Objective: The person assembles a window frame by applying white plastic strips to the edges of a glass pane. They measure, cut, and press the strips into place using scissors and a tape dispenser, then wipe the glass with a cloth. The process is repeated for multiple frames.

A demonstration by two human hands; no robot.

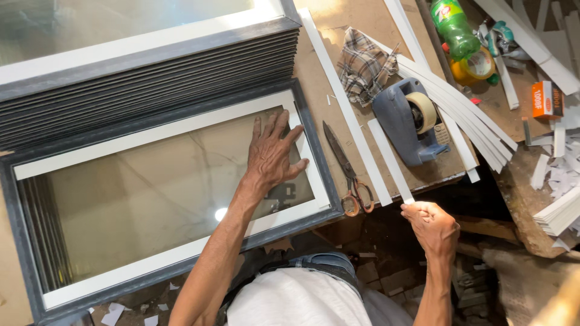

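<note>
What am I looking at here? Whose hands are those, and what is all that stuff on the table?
This is one picture from a camera worn on a person's head, looking down, so the two arms are that person's own. No machine is here, only bare hands.

The left hand lies flat, fingers spread, on the glass of a grey frame with a white border inside. Behind it is a stack of frames just like it.

The right hand pinches the near end of a white strip at the table's edge.

On the table lie scissors, a grey tape dispenser, a checked cloth, more white strips, a green bottle and a small orange box.
</note>
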